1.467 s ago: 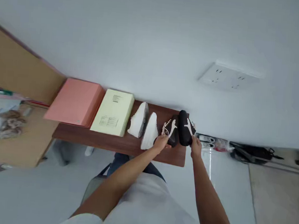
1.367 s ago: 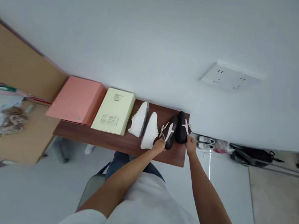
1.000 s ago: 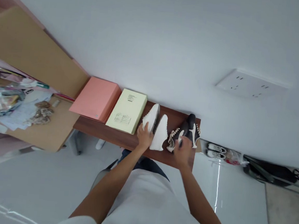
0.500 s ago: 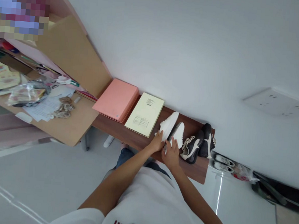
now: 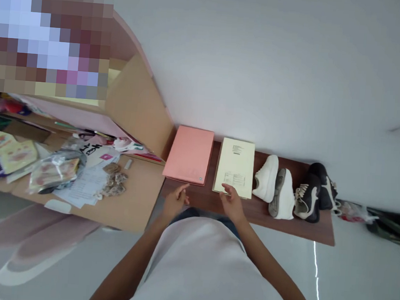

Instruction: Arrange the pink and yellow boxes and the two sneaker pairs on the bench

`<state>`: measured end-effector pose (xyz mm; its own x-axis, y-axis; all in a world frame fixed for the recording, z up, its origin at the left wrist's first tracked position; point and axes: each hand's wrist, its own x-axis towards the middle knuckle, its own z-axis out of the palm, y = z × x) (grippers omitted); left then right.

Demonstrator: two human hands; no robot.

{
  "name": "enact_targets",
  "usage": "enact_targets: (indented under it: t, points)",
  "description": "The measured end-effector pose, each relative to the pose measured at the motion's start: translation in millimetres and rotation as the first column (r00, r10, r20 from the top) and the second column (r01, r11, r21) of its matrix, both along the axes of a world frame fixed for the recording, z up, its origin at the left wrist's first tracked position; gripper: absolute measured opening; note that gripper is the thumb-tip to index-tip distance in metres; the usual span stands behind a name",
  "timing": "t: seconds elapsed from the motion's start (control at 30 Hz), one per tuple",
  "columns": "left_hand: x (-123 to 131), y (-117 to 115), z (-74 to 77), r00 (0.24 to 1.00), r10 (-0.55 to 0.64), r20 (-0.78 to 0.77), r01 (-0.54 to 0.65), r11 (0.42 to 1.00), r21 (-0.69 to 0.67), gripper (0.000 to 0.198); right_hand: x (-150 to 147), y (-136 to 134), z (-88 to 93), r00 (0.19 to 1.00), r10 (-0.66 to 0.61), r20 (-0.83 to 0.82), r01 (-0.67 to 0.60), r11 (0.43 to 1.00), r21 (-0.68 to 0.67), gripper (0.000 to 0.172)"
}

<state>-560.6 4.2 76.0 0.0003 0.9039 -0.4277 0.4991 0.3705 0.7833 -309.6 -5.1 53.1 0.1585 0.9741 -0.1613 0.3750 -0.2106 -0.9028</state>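
My left hand (image 5: pixel 177 201) hangs open over the dark wooden shelf (image 5: pixel 304 228), just below the salmon-pink binder (image 5: pixel 189 154), holding nothing. My right hand (image 5: pixel 232 205) is open too, its fingertips at the lower edge of the pale yellow folder (image 5: pixel 233 167). To the right on the shelf, a white sneaker (image 5: pixel 266 178) stands beside a second white sneaker (image 5: pixel 284 194), whose grey sole faces up. Beyond them lies a pair of black-and-white sneakers (image 5: pixel 312 196) with pale laces.
At left, a tan wooden desk (image 5: pixel 137 196) holds loose papers (image 5: pixel 86 182), a plastic bag (image 5: pixel 54 174) and brown clumps (image 5: pixel 114 182). A pale wall (image 5: pixel 278 73) runs behind the shelf. The top-left corner is pixelated. A glossy floor lies below.
Both hands have let go of the white sneakers and moved left, to the folder and the binder. The sneakers now stand side by side, and the view has turned, shifting everything rightward.
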Motion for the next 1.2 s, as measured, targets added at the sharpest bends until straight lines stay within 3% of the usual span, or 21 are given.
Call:
enact_targets:
  t: [0.13, 0.3, 0.5, 0.63, 0.83, 1.1, 1.2]
  points:
    - [-59.8, 35.0, -0.7, 0.995, 0.079, -0.063, -0.067, 0.982, 0.178, 0.053, -57.7, 17.0, 2.7, 0.981, -0.125, -0.149, 0.112, 0.989, -0.093, 0.044]
    - [-88.9, 81.6, -7.5, 0.997, 0.062, -0.036, -0.054, 0.978, 0.202, 0.061, -92.2, 32.9, -3.2, 0.949, -0.252, -0.187, 0.207, 0.950, -0.233, 0.060]
    - [-91.8, 116.2, -18.2, 0.996, 0.080, 0.032, -0.083, 0.993, 0.084, 0.075, -100.1, 59.6, -2.9, 0.930, -0.309, -0.198, 0.220, 0.902, -0.371, 0.070]
    - [-93.2, 125.1, -37.9, 0.993, 0.101, 0.054, -0.102, 0.995, 0.015, 0.079, -101.3, 76.5, -7.1, 0.913, -0.363, -0.186, 0.265, 0.875, -0.406, 0.069]
    - [-91.7, 134.6, -64.8, 0.987, 0.142, 0.079, -0.141, 0.990, -0.011, 0.076, -107.4, 101.2, -22.5, 0.923, -0.374, -0.092, 0.290, 0.831, -0.476, 0.079]
    - [-88.1, 150.8, -70.7, 0.967, 0.158, 0.198, -0.150, 0.987, -0.054, 0.064, -106.1, 118.6, -43.8, 0.917, -0.387, -0.100, 0.286, 0.810, -0.513, 0.098]
    - [-87.2, 154.5, -74.1, 0.965, 0.169, 0.201, -0.158, 0.985, -0.073, 0.063, -103.0, 121.8, -55.5, 0.920, -0.371, -0.127, 0.278, 0.846, -0.455, 0.094]
